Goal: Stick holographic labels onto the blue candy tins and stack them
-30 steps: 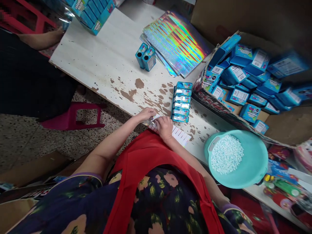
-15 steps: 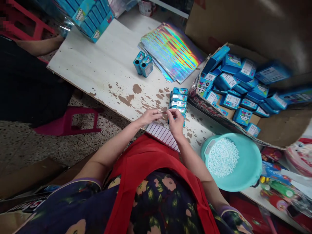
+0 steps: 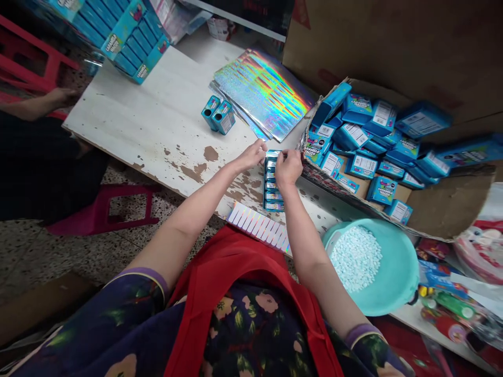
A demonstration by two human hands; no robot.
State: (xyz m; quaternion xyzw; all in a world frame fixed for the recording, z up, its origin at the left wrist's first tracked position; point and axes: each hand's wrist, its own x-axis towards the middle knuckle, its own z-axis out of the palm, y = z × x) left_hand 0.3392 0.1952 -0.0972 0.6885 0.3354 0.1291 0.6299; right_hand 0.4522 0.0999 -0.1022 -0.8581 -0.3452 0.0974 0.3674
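Observation:
A row of small blue candy boxes stands on the table in front of me, with shiny silver sticker strips along their tops. At the far end of the row, a silver sticker lies across the last box. My left hand pinches at its left end, fingers curled. Over the right end, my right hand is closed with its fingertips at the sticker, hiding part of the row. Nearer my apron lies a sheet of pale strip stickers with a shiny holographic backing.
Two blue boxes with round holes stand farther back. Behind them lie holographic sheets. A cardboard carton of blue boxes and a turquoise basin with white candies are at right. Stacked display boxes and a seated person are left.
Both hands have moved forward from above the sticker sheet to the far box of the row, bringing a sticker onto it. The sheet is now uncovered, and the view has shifted slightly.

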